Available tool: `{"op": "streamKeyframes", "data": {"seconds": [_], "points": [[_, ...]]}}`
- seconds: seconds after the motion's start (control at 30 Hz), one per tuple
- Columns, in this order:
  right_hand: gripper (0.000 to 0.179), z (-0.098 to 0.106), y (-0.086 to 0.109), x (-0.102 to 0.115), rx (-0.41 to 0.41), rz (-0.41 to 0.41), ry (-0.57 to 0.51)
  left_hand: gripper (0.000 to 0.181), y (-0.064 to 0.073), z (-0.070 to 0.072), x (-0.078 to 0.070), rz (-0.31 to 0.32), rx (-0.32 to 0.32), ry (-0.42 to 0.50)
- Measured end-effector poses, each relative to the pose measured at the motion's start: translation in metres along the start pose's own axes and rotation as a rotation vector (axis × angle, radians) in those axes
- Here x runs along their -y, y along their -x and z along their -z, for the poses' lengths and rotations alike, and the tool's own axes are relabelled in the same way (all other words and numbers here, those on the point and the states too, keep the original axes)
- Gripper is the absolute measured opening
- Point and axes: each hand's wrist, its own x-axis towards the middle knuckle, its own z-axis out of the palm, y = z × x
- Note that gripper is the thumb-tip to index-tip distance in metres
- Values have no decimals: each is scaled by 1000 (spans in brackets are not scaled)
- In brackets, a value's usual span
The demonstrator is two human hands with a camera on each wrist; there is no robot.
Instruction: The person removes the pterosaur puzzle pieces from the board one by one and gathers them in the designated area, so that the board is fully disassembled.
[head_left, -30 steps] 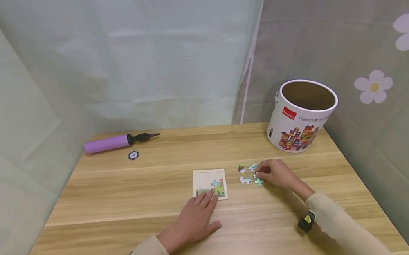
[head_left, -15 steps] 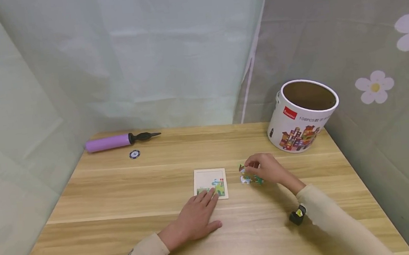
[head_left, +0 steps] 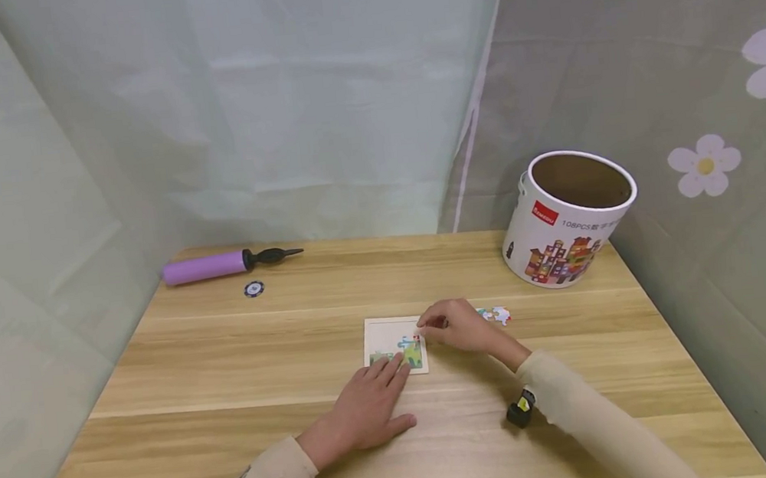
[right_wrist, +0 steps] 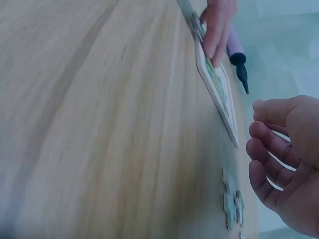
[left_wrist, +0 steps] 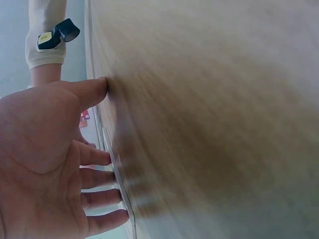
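Observation:
My left hand lies flat with straight fingers, its fingertips on the lower part of a small square wooden puzzle tray. Green and blue puzzle pieces fill the tray's bottom and right side. My right hand is over the tray's right edge, thumb and index pinching a small puzzle piece, of which only a pale bit shows at the fingertips. In the right wrist view the fingers of that hand are curled and hide the piece. Loose puzzle pieces lie right of the tray, partly hidden behind the right hand.
A white bucket with printed blocks stands at the back right. A purple hand pump and a poker chip lie at the back left. Cloth walls enclose the wooden table at the back and sides.
My right hand has moved left from the loose pieces to the tray's right edge with a puzzle piece. The left hand has stayed on the tray.

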Motion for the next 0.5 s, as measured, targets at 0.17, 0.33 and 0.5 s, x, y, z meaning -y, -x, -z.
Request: {"op": "streamKeyframes", "data": {"seconds": [0.17, 0.33, 0.5], "points": [[12, -7, -7, 5, 25, 37, 42, 78, 0, 0, 1, 2, 0, -12], [14, -10, -13, 6, 60, 52, 91, 78, 0, 0, 1, 2, 0, -12], [14, -14, -18, 5, 93, 51, 112, 78, -1, -1, 1, -1, -5, -17]]}}
